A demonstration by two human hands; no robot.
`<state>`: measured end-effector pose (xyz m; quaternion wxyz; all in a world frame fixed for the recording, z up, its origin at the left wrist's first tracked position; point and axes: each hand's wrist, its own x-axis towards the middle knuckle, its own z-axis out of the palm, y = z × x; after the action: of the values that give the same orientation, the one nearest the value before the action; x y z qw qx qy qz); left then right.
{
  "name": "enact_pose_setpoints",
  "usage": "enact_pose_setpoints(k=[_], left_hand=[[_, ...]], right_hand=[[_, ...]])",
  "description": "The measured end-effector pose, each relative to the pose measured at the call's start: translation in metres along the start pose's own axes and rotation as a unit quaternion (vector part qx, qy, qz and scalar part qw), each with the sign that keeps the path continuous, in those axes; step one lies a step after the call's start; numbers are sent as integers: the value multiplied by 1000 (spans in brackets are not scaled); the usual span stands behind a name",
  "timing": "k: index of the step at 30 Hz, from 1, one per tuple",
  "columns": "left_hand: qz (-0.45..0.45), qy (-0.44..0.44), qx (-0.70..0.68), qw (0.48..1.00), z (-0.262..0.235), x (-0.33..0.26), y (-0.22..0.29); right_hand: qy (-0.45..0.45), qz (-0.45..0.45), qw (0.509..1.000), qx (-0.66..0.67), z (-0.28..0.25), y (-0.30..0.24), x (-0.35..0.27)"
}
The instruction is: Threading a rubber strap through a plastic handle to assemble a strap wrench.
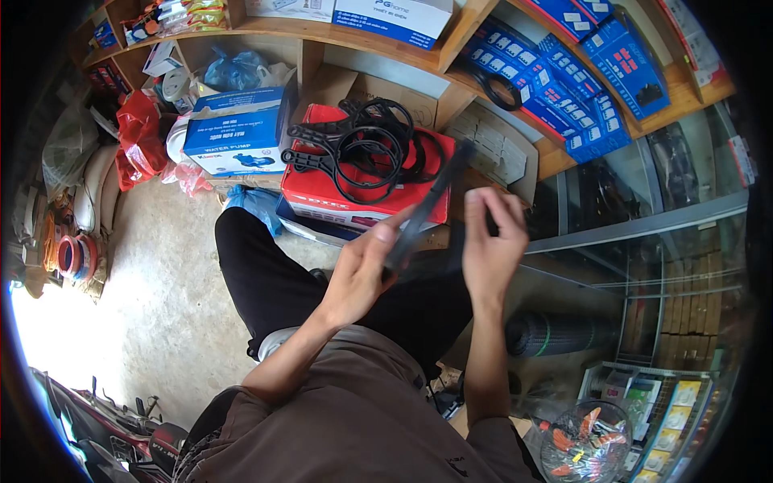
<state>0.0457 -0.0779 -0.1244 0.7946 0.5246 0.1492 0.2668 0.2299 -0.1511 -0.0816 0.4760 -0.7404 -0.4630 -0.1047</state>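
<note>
My left hand [364,266] is closed round the lower end of a long black tool [431,197]. Seen nearly edge-on and smeared by motion, the tool slants up to the right, and its exact kind is hard to make out. To its right, my right hand [493,241] is raised with bent fingers and the thumb apart from them; nothing shows clearly in it. Beyond both hands, several black ring-shaped wrenches [366,157] with ribbed handles lie piled on a red box [322,193].
A blue-and-white pump box [233,133] stands left of the red box. Wooden shelves [282,34] holding blue boxes [555,92] run along the back. Right of me is a glass cabinet [644,217], with a dark mesh roll [555,332] below. A blue bag [254,208] lies near my knee.
</note>
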Motion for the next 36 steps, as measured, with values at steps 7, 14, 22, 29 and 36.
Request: enact_pose_setpoints(k=[7, 14, 22, 29, 36], left_hand=[[-16, 109, -94, 989, -5, 5, 10], [-13, 77, -106, 991, -12, 1, -2], [-3, 1, -192, 981, -9, 2, -4], [2, 11, -239, 971, -4, -1, -6], [4, -20, -290, 957, -6, 3, -10]], right_hand=[[46, 79, 988, 122, -38, 6, 6], [-4, 23, 994, 108, -48, -18, 2], [-52, -63, 995, 51, -47, -21, 3], [-82, -53, 995, 37, -38, -22, -5], [-145, -105, 984, 8, -17, -30, -23]])
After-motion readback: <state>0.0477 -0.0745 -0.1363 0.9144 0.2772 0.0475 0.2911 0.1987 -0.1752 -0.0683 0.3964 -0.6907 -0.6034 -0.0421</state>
